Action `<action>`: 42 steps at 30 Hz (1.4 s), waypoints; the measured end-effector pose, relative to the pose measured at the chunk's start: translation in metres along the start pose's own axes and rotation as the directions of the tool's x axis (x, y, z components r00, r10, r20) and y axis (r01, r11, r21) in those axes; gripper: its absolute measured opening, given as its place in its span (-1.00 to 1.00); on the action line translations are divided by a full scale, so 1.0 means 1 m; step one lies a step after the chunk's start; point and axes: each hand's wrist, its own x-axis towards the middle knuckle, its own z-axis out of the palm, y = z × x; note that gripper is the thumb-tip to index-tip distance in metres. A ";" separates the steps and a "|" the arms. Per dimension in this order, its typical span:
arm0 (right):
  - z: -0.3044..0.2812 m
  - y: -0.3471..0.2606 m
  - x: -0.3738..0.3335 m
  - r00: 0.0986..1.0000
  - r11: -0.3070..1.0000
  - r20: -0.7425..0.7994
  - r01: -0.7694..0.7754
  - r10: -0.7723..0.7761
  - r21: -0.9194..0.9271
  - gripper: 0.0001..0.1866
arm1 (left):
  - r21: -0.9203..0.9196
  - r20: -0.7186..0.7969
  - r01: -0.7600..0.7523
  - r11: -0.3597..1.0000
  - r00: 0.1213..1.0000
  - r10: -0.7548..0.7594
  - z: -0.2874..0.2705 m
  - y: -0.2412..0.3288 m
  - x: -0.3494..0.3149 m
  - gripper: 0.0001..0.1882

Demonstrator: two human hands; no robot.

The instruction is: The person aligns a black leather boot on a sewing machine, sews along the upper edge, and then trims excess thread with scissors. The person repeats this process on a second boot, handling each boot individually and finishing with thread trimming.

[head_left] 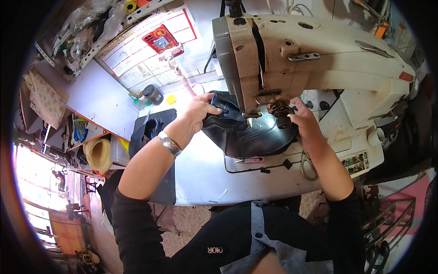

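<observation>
A black leather piece (237,141) with stitched seams lies bunched under the needle area of a sewing machine (296,55), lit by a bright spot. My left hand (199,112), with a wide silver bracelet on its wrist, grips the leather's upper left part, thumb on top. At the leather's right edge is my right hand (306,122), its fingers and thumb curled in close behind the machine's round tension knob (283,121). That knob hides part of the right fingertips. Where the needle meets the leather cannot be made out.
Dark leather (157,178) hangs over the table's left side. A pink tool (252,160) and black scraps (287,164) lie in front of the work. Behind stand a pink phone stand (180,73) and a dark jar (153,94). A parts tray (356,162) sits at right.
</observation>
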 end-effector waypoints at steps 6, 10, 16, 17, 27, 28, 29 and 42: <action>-0.001 -0.007 0.022 0.999 0.998 -0.012 0.043 -0.044 -0.045 -0.43 | 0.006 -0.049 0.095 0.995 0.994 -0.095 0.000 0.008 0.027 -0.27; -0.016 -0.009 0.031 0.999 1.000 -0.049 0.021 -0.020 0.003 -0.48 | -0.009 0.089 0.060 0.998 0.994 -0.059 0.015 0.015 0.042 -0.34; -0.033 -0.001 -0.005 0.998 0.999 -0.055 -0.028 0.029 0.019 -0.53 | 0.069 0.067 0.047 0.996 0.996 -0.052 0.039 0.010 0.011 -0.53; -0.033 -0.003 -0.009 0.999 0.999 -0.038 -0.011 0.013 0.031 -0.53 | 0.063 0.057 0.055 0.996 0.997 -0.059 0.042 0.010 0.005 -0.54; -0.046 -0.026 -0.036 0.999 0.961 -0.024 0.022 -0.030 -0.275 -0.55 | -0.052 0.096 0.035 0.998 0.995 -0.029 0.055 -0.024 -0.035 -0.49; -0.042 -0.026 -0.037 0.976 0.810 -0.040 0.156 -0.216 -0.565 -0.55 | -0.040 0.072 0.042 0.998 0.997 -0.039 0.055 -0.026 -0.034 -0.48; -0.036 -0.026 -0.037 0.934 0.583 -0.029 0.197 -0.355 -0.788 -0.56 | -0.026 0.057 0.026 0.999 0.998 -0.025 0.057 -0.027 -0.032 -0.48; 0.062 0.009 -0.046 0.682 -0.103 0.512 0.545 -0.522 -0.832 -0.66 | -0.035 0.025 -0.066 0.997 0.997 0.067 0.061 -0.048 -0.034 -0.47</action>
